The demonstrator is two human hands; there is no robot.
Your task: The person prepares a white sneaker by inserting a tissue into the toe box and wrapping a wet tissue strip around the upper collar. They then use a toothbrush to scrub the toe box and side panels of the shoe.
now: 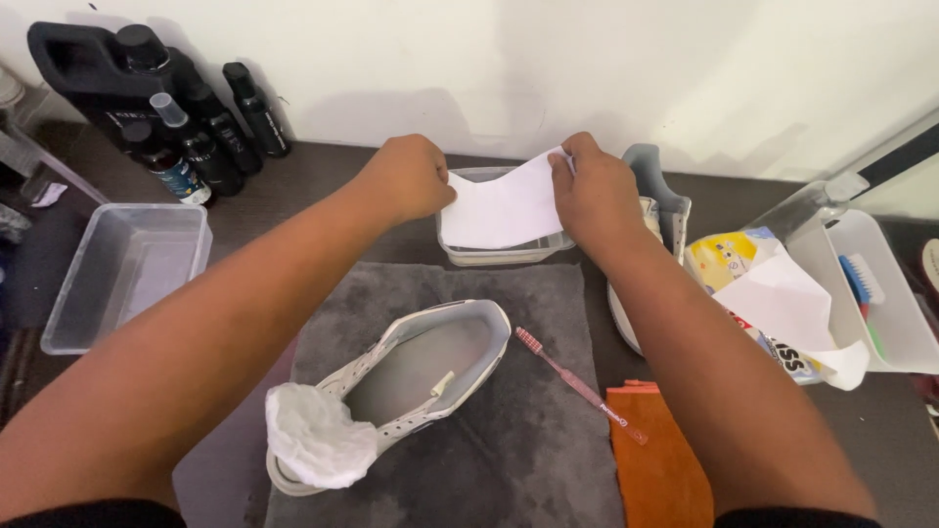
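Grey towel [528, 460] nearest, white sneaker [411, 381] on it, toe stuffed with paper; pink toothbrush [577, 383] at 3 o'clock; beyond, at 12, left hand [411, 178] and right hand [594, 191] pinch white paper sheet [504, 207] over clear tub [494, 254]

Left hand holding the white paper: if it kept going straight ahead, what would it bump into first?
Probably the wall. The left hand points away, over the clear tub, with only bare dark tabletop showing beyond. Depth is hard to judge.

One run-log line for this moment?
left hand + right hand: both grip white paper sheet | over clear tub | sneaker on grey towel
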